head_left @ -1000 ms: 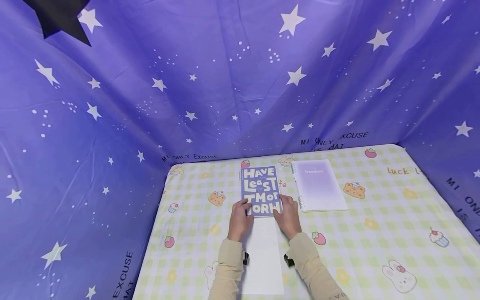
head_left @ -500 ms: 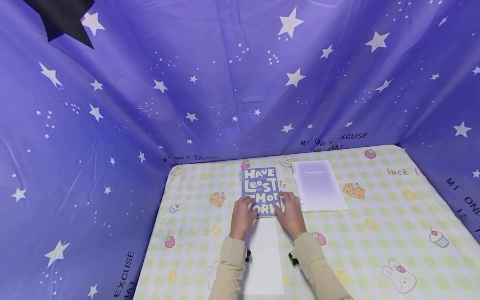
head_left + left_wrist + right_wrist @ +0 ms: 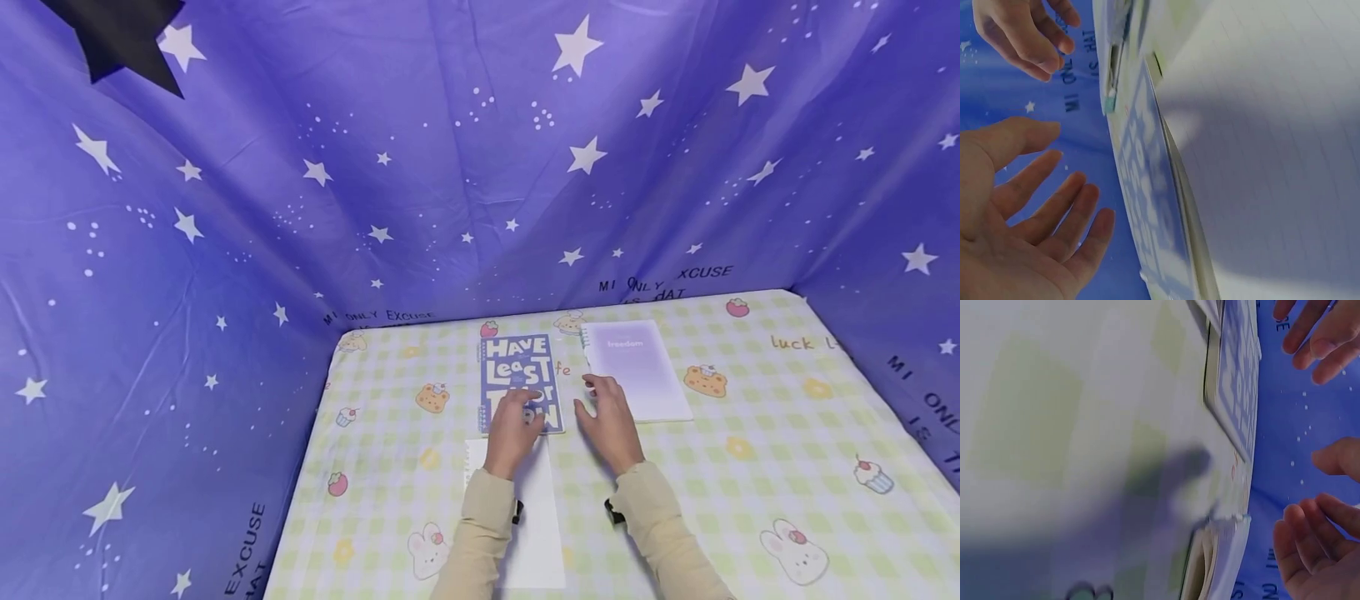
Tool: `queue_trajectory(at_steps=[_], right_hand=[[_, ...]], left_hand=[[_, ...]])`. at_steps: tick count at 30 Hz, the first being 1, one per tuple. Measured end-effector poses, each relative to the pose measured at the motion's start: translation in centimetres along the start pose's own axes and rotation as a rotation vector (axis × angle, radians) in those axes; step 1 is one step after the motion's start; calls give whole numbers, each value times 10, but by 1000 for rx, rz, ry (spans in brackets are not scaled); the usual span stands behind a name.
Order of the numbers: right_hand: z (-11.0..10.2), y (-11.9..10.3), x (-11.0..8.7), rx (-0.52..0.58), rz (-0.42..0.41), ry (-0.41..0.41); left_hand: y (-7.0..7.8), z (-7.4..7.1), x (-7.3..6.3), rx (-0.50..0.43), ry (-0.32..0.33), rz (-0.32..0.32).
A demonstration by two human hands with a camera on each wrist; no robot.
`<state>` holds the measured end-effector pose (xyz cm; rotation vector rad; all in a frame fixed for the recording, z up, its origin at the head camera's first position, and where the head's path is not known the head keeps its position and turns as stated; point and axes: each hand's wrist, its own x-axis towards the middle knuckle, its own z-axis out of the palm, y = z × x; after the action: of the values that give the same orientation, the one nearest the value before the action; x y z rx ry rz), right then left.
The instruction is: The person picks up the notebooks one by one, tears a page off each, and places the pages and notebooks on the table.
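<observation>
Blue notebook (image 3: pixel 520 379) lies under loose left fingers (image 3: pixel 525 406); right fingers (image 3: pixel 596 392) spread, empty

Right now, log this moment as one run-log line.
left hand: open, over blue notebook | right hand: open, beside purple notebook | white sheet: flat on table

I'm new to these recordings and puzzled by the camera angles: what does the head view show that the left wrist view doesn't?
Only the head view shows the whole checked tablecloth, the starry purple backdrop, the pale "freedom" notebook and the notebook cover's full white lettering. Only the left wrist view shows a close look at the left hand from the palm side, fingers straight and holding nothing, and a large gridded white sheet. Both show the blue lettered notebook, edge-on in the wrist view, and the right hand, open with nothing in it.
</observation>
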<state>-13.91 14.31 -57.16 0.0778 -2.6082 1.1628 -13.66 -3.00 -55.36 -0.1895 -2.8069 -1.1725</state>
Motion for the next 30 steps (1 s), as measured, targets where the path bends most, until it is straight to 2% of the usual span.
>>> queue_trajectory(at_steps=[11, 16, 25, 30], right_hand=[[-25, 23, -2, -64, 13, 44], [-37, 35, -6, -93, 10, 58], [-57, 55, -9, -180, 85, 48], [-66, 68, -8, -214, 138, 27]], left_hand=[[27, 25, 3, 71, -51, 82], [39, 37, 0, 108, -75, 147], [57, 60, 4, 237, -95, 270], [66, 70, 10, 232, -207, 237]])
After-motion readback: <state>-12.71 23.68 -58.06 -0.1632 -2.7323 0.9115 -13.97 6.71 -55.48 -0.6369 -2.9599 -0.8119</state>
